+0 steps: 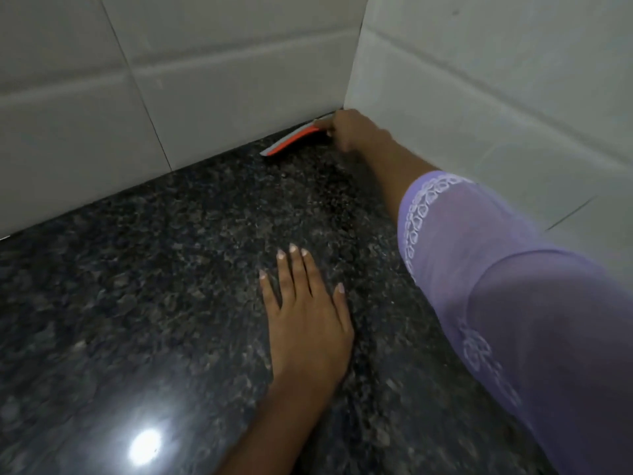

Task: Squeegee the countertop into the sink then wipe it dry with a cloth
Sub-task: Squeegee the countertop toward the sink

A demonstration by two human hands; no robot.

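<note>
A small squeegee with an orange body and a grey blade lies along the foot of the back wall, in the far corner of the dark speckled granite countertop. My right hand is stretched into that corner and grips the squeegee's right end. My left hand rests flat on the counter nearer to me, palm down, fingers slightly spread, holding nothing. No sink and no cloth are in view.
White tiled walls meet in a corner at the back right and close off the counter on two sides. My right arm in a purple sleeve crosses the right part of the view. A lamp reflection shines on the near counter.
</note>
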